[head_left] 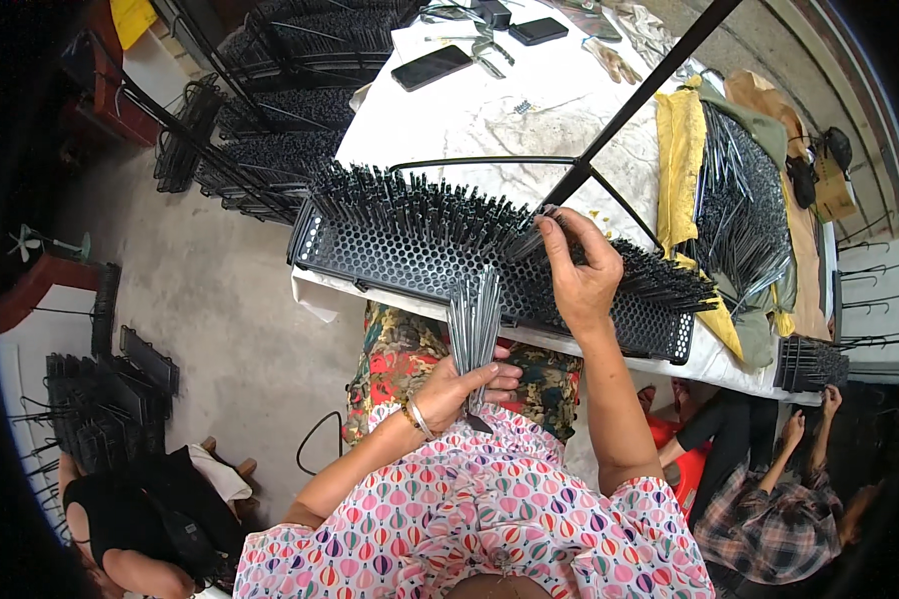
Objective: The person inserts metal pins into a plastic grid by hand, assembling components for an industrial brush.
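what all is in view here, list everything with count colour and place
perforated panel: one, black, front edge of the table, filled with upright pins
bundle of metal pins: one, grey, in the left hand
table: one, white cover, centre top
phones: two, black, far side of the table
pile of loose pins: one, grey, on yellow cloth at right
stacked pinned panels: several, black, floor at upper left
other people: two, lower right and lower left
left hand: holds the pin bundle
right hand: over the panel, fingertips at the pins
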`<state>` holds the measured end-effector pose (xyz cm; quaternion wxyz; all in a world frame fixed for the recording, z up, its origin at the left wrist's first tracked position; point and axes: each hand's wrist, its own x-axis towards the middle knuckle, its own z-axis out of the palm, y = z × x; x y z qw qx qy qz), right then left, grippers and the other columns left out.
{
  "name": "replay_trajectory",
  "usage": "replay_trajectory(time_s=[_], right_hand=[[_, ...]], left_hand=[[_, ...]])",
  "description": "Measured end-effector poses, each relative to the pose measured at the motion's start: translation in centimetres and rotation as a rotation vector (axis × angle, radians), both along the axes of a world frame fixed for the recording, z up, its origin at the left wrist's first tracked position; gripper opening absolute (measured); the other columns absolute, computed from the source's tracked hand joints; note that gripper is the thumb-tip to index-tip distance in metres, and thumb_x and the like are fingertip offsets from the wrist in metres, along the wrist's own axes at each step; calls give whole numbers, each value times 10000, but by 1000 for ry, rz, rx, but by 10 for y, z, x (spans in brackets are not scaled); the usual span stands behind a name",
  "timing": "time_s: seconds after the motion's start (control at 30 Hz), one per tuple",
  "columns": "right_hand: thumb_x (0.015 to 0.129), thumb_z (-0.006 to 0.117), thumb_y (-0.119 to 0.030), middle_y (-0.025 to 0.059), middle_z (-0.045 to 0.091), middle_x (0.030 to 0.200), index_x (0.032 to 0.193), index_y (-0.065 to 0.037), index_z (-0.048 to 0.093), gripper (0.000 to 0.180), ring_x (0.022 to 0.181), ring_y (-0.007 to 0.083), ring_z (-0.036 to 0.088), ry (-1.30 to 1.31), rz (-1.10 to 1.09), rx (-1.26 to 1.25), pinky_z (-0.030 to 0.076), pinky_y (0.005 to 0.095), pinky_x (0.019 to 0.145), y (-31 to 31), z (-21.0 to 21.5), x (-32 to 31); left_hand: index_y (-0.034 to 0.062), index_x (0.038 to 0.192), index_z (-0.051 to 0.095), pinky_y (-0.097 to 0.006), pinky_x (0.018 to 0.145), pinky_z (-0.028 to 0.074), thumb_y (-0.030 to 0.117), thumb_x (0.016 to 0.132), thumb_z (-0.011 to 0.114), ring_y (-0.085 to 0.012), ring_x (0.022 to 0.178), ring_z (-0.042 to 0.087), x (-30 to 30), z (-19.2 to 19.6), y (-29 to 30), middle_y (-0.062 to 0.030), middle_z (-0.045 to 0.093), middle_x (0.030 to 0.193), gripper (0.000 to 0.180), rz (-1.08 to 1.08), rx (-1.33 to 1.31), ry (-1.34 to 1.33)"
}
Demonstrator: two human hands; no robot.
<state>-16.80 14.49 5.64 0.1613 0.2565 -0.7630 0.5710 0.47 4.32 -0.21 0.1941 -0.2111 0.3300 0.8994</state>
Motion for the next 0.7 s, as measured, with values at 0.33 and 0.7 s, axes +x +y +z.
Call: replay_trajectory(time_s=[0.33,0.7], right_hand=[[775,685,-34,117,664,834,917,15,652,154,744,224,625,87,17,46,481,301,663,-3,-7,7],[770,684,-22,99,667,845,910,3,652,145,739,209,627,131,-39,73,479,294,649,-3,-13,11]], left_hand=[[-6,1211,448,-320,802,535,123,932,504,-220,946,620,0,-3,1,-185,596,1072,312,-8,-2,21],[3,1208,459,-319,791,538,113,928,507,-217,927,627,1,-5,0,-178,607,1052,304,2,8,31]])
